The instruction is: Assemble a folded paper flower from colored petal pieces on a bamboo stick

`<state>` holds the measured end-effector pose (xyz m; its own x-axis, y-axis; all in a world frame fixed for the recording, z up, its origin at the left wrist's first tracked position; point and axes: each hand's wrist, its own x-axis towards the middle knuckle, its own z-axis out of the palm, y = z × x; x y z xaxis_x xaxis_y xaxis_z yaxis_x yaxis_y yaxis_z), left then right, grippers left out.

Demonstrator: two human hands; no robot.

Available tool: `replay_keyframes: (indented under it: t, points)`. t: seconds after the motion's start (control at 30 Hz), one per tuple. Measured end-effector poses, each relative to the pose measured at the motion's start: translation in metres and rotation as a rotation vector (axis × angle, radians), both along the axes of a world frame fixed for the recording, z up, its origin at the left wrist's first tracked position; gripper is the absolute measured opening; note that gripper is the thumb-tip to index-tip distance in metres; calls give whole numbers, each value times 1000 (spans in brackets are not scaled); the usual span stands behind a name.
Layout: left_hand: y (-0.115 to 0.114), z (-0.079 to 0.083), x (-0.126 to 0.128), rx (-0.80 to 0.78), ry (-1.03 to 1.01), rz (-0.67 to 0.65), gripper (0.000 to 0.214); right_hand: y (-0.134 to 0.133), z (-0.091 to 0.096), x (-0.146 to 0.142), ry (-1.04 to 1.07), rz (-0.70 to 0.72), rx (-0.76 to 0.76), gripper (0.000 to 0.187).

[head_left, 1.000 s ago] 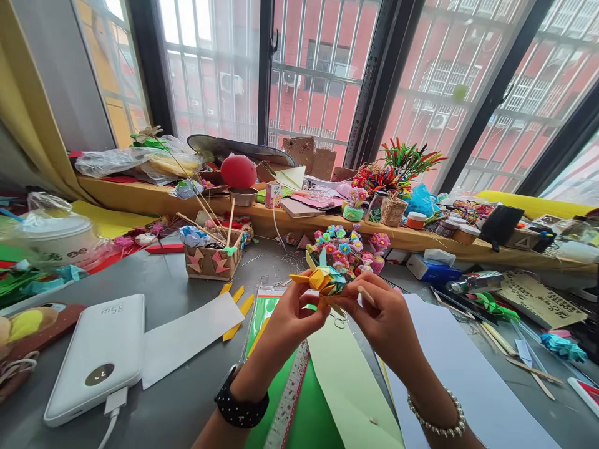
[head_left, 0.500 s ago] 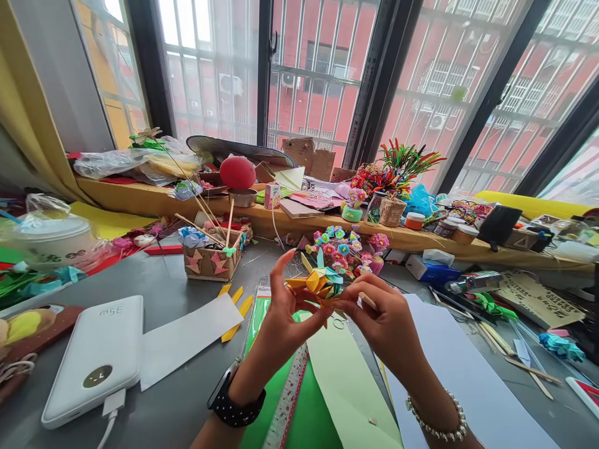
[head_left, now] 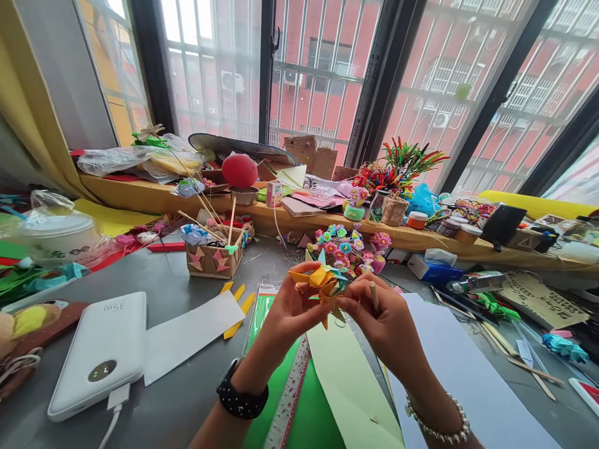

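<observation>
A folded paper flower [head_left: 322, 276] in yellow, with light blue and green parts, is held up over the desk between my two hands. My left hand [head_left: 296, 305], a dark dotted watch strap on its wrist, pinches the yellow petals from the left with thumb and fingers. From the right, my right hand [head_left: 381, 315] closes its fingertips on the flower's lower right side. A thin wooden stick [head_left: 374, 295] pokes up between the right hand's fingers; its lower end is hidden. Beneath the hands lie a pale green paper sheet [head_left: 349, 374] and a patterned ruler [head_left: 291, 393].
A white power bank [head_left: 105, 349] with a cable lies at left, beside a white paper strip [head_left: 191, 337] and yellow paper strips [head_left: 240, 312]. A decorated box [head_left: 215, 259] with sticks stands behind. Crocheted flowers [head_left: 344, 246] sit beyond my hands; white paper [head_left: 449, 374] lies right.
My left index finger, raised before, has come down onto the yellow petals. The flower has turned and tilted slightly, and the stick in my right hand now points more upright.
</observation>
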<state>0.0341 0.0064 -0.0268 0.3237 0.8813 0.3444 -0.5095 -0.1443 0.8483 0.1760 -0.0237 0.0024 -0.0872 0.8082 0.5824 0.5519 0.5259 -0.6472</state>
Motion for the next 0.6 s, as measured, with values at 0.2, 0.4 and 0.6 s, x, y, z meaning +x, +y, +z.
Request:
replay_keyframes:
  t: [0.2, 0.4, 0.6]
  points:
    - [0, 1, 1, -4, 16, -6, 43, -1, -3, -2, 24, -32, 49, 15]
    - [1, -1, 1, 33, 42, 34, 40, -1, -5, -3, 16, -70, 98, 9]
    - [2, -4, 2, 46, 35, 35, 41, -2, -4, -4, 8, -70, 114, 11]
